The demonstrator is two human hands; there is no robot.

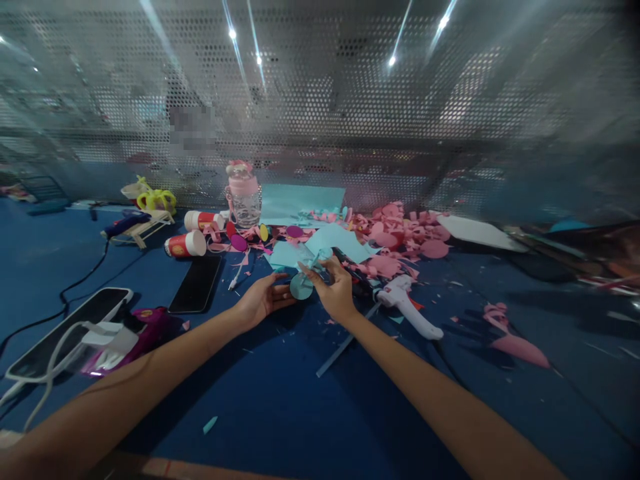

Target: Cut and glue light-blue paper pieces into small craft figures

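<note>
My left hand [261, 299] lies on the blue table with its fingers pinched on a round light-blue paper disc [301, 287]. My right hand [334, 288] is curled over the disc from the right, fingers closed on a small light-blue paper piece [320, 256] just above it. Light-blue paper sheets [336, 243] lie right behind both hands. A white glue gun [409, 307] rests on the table just right of my right wrist.
Pink paper scraps [400, 239] pile up at the back right. A pink-lidded bottle [243, 197], two glue sticks [186, 245], a black phone [196, 284], and a second phone [65, 331] with white cable sit left. A perforated metal wall [320, 100] closes the back.
</note>
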